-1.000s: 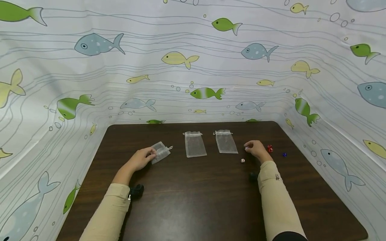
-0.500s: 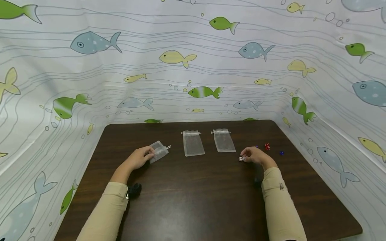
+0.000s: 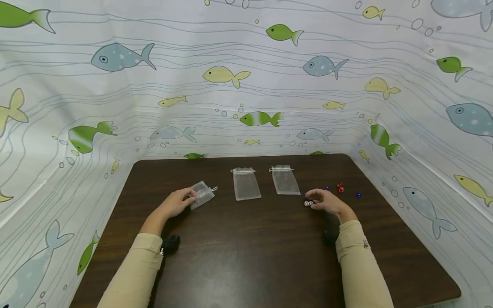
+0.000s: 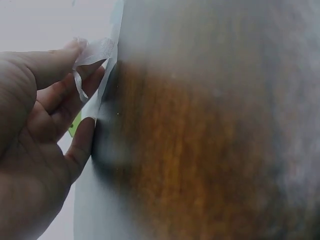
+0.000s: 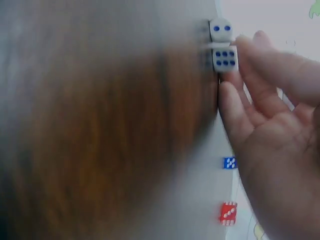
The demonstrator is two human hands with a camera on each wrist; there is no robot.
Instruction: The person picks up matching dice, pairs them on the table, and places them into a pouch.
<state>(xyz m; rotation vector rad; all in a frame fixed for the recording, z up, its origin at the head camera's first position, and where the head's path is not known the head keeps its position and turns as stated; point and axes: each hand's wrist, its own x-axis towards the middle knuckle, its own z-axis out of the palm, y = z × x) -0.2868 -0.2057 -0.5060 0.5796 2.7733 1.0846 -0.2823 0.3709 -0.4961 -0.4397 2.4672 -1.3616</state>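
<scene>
In the head view, my left hand [image 3: 178, 202] lies at the left on a small sheer white drawstring bag [image 3: 203, 195], pinching its edge. The left wrist view shows my thumb on the bag's fabric [image 4: 97, 51], with a cord loop hanging down. My right hand [image 3: 327, 202] rests low on the right, fingers and thumb parted beside two white dice. These dice sit side by side on the table at my fingertips. In the right wrist view, one white die [image 5: 221, 30] shows two blue pips and the other white die [image 5: 225, 59] shows six.
Two more sheer bags lie flat, one middle bag [image 3: 247, 185] and one right bag [image 3: 285, 180]. Beyond my right hand are a blue die [image 3: 326, 188], red dice [image 3: 340, 188] and another blue die [image 3: 358, 195]. Fish-printed cloth surrounds the dark wooden table [image 3: 239, 248].
My right hand brought a white die toward me and set it beside the other white die, then its fingers loosened. A blue die came into view behind it. The left hand stayed at the bag.
</scene>
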